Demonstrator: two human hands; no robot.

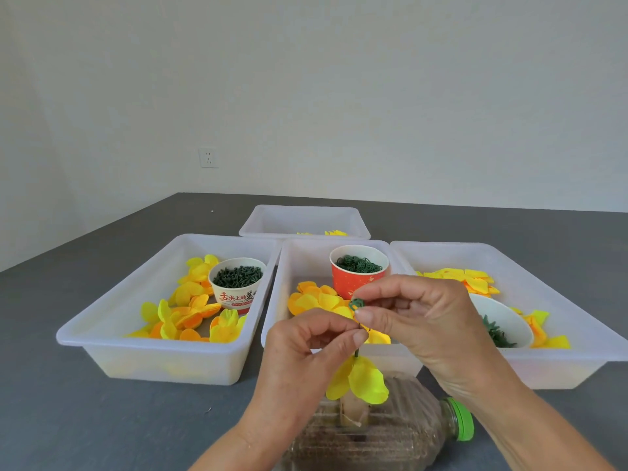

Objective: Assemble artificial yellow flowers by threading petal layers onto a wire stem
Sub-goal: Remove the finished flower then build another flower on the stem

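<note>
My left hand point(312, 341) pinches the top of a thin green wire stem point(356, 352) between thumb and forefinger. Yellow petal layers point(363, 380) hang on the stem just below that hand. My right hand point(418, 321) pinches a small green ring-shaped piece point(356, 304) right above the stem's tip. The stem stands over a clear plastic bottle point(390, 436) lying on its side with a green cap point(461, 418). How the stem is fixed to the bottle is hidden by the petals.
Several white trays stand on the grey table point(102, 419). The left tray point(163, 365) holds yellow petals and a white cup of green pieces point(237, 276). The middle tray point(292, 266) holds petals and a red cup point(356, 280). The right tray point(577, 321) holds petals and a white bowl point(503, 321).
</note>
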